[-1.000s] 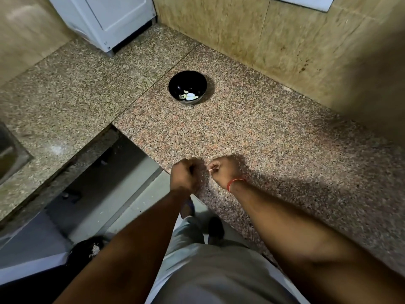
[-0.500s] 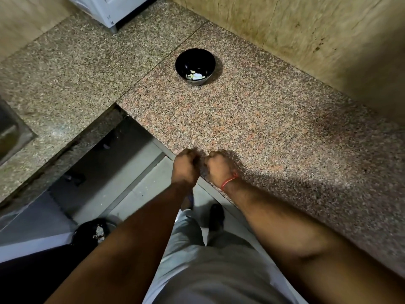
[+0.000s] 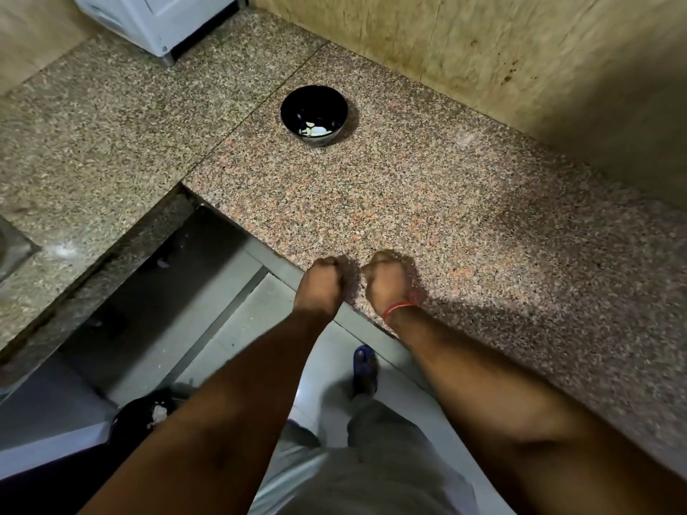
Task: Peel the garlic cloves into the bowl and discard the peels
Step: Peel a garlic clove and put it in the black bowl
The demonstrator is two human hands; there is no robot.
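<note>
A speckled granite counter (image 3: 427, 202) fills the middle and right of the frame, meeting a tan tiled wall (image 3: 483, 46) along the upper right. At far left sits a sink corner (image 3: 13, 250); at upper left, a white appliance (image 3: 163, 16). Lower left, on the grey floor (image 3: 230, 328), stands a dark bin (image 3: 141, 418) with pale scraps inside. At upper centre, a black bowl (image 3: 314, 115) holds peeled garlic cloves (image 3: 316, 131). At the counter's near edge, the left hand (image 3: 321, 288) and right hand (image 3: 386, 284) are clenched close together; whether they hold anything cannot be told.
</note>
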